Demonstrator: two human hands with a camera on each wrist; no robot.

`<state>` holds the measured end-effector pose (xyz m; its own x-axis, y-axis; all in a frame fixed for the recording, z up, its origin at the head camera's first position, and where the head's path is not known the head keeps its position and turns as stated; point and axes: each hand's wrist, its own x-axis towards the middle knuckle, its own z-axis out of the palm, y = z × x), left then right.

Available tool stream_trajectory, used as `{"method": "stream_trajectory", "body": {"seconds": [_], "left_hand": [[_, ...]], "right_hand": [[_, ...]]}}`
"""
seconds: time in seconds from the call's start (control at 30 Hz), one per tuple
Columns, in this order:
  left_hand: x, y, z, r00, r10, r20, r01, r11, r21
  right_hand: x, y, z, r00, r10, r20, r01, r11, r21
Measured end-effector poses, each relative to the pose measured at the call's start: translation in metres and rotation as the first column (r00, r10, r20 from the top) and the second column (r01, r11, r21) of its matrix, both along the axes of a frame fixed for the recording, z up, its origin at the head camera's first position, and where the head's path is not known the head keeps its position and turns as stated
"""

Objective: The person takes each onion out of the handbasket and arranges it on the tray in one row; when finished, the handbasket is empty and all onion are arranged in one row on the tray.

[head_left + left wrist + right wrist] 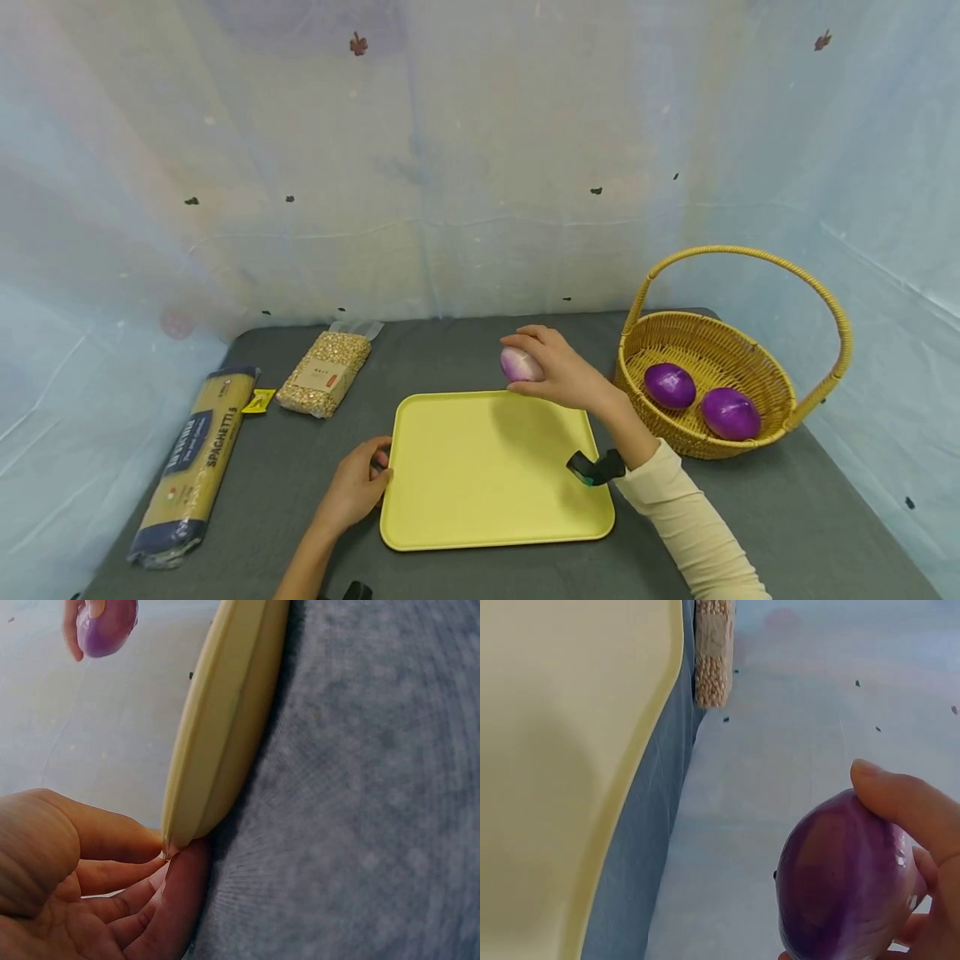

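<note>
My right hand (553, 368) holds a purple onion (521, 365) in the air over the far edge of a yellow tray (487, 475). Glossy purple skin with paler streaks shows on the onion (840, 881) in the right wrist view, the thumb across its top. At the tray's left side, my left hand (354, 483) pinches the rim. The left wrist view has its thumb and fingers (120, 836) on either side of the tray's edge (217, 727). To the right, a wicker basket (780, 375) contains two more purple onions (670, 386).
A spaghetti pack (197, 467) lies along the left of the grey table (300, 467). Beside it are a small yellow packet (258, 401) and a clear bag of grains (326, 373). The basket's tall handle (731, 249) arches upward. Pale sheeting (480, 167) hangs behind and at the sides.
</note>
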<state>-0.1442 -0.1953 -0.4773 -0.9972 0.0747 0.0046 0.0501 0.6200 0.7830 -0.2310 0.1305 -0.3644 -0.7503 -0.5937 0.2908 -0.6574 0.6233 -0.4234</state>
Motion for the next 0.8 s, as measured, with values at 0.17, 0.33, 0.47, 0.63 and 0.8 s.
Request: {"method": "stream_trajectory", "body": {"seconds": [0.17, 0.33, 0.47, 0.63, 0.8], "left_hand": [[0.001, 0.000, 0.000, 1.000, -0.004, -0.004, 0.004, 1.000, -0.001], [0.002, 0.001, 0.005, 1.000, -0.017, -0.014, 0.017, 1.000, 0.001], [0.002, 0.001, 0.006, 1.000, -0.017, -0.013, 0.017, 1.000, 0.007], [0.003, 0.001, 0.005, 1.000, -0.007, -0.004, 0.007, 1.000, 0.017], [0.003, 0.001, 0.004, 1.000, -0.012, -0.009, 0.012, 1.000, 0.016]], "right_hand": [[0.002, -0.013, -0.004, 0.999, 0.017, 0.027, -0.017, 1.000, 0.004], [0.003, -0.025, -0.008, 0.998, 0.025, 0.057, -0.026, 1.000, 0.009], [0.004, -0.035, -0.013, 0.997, 0.041, 0.063, -0.042, 0.999, 0.011], [0.005, -0.047, -0.020, 0.995, 0.068, 0.073, -0.068, 0.998, 0.004], [0.009, -0.060, -0.030, 0.994, 0.084, 0.071, -0.085, 0.996, 0.005]]}}
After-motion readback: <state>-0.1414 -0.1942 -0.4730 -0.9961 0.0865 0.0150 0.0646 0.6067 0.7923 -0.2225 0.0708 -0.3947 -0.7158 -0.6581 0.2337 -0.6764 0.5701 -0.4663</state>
